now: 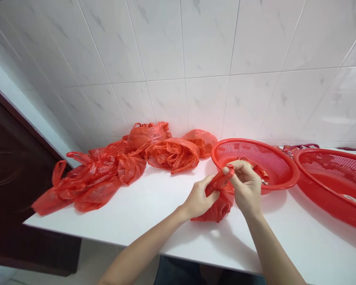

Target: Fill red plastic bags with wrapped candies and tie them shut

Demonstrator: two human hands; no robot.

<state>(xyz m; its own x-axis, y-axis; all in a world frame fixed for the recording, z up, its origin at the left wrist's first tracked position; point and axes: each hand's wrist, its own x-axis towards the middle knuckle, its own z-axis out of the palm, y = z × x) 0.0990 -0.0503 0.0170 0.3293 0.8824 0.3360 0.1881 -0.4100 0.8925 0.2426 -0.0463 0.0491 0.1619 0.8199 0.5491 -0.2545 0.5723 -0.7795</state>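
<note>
A small filled red plastic bag rests on the white counter in front of me. My left hand is closed on the bag's twisted neck from the left. From the right, my right hand pinches the end of the same neck between thumb and fingers. Both hands hold the bag just in front of a red mesh basket.
Several filled and tied red bags lie in a heap at the counter's back left, along the white tiled wall. A larger red basket stands at the right. A dark wooden door is at the left, beyond the counter's edge.
</note>
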